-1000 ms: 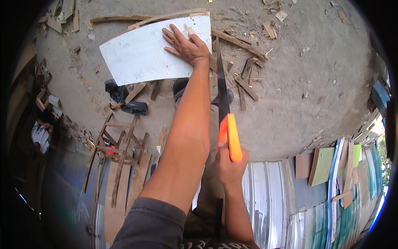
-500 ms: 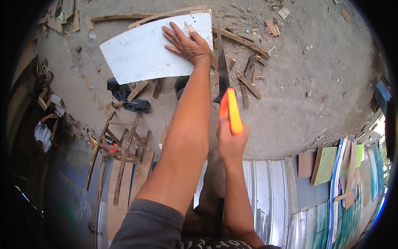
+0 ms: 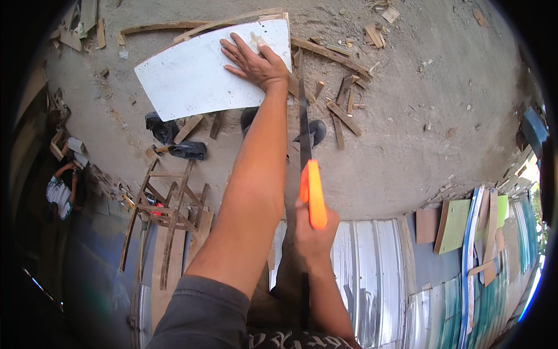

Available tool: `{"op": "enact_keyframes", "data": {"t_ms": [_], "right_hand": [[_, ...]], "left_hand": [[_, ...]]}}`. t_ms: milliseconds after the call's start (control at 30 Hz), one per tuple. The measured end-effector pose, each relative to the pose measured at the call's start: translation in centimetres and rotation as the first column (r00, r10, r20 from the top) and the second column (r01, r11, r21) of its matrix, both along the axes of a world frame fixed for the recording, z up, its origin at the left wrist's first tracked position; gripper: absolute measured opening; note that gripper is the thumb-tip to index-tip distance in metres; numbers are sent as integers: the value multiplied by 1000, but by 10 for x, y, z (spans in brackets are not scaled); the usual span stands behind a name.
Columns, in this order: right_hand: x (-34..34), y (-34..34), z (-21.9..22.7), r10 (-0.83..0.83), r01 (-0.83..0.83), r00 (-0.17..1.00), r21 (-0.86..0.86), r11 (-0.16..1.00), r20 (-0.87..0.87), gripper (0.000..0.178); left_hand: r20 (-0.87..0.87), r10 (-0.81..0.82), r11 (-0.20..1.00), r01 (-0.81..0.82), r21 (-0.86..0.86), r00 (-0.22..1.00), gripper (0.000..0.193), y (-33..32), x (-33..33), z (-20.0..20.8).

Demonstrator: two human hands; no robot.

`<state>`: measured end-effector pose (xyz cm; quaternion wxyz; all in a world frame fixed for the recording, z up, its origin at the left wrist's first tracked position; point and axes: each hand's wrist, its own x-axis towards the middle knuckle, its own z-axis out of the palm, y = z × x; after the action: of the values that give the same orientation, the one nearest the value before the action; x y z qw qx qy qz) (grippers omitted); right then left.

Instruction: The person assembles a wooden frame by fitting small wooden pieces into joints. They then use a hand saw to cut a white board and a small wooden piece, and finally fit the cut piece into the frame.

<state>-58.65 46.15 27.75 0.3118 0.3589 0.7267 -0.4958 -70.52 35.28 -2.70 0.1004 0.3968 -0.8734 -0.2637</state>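
Left grip: resting flat on the white board, upper middle of the frame, fingers spreading wide and pointing to the upper left; not closing on anything. The board is lying left of centre at the top, its upper edge curving, with wooden strips showing along that edge.

Right grip: closing around the orange handle of a hand saw, just below the centre of the frame. The dark blade is pointing up the frame, its far end running just beside the board's right edge; cannot tell whether the teeth are touching it.

Surroundings: a dark shoe is showing just right of the blade. Wood offcuts are lying on the ground, upper right of centre. Two black bags are sitting below the board, and a wooden frame is standing or lying at lower left (cannot tell which). Corrugated sheets are filling the lower right. Another person is appearing at the far left.
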Motion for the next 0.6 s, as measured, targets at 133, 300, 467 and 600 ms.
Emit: {"op": "enact_keyframes", "data": {"t_ms": [133,300,467,600], "right_hand": [[-3,3,-16,-154,154,988,-23,988,14,28],[-49,-5,-108,-95,94,995,-33,995,-13,29],[-38,-11,-110,-50,39,966,-49,998,-252,27],[-24,-10,-108,-65,59,942,-28,998,-328,30]], "left_hand": [[45,14,1000,-14,8,999,75,-1,-1,-2],[33,7,1000,-7,9,999,75,6,6,4],[37,12,1000,-11,-12,999,74,-3,0,-2],[24,-1,1000,1,-18,1000,72,1,-2,-2]]}}
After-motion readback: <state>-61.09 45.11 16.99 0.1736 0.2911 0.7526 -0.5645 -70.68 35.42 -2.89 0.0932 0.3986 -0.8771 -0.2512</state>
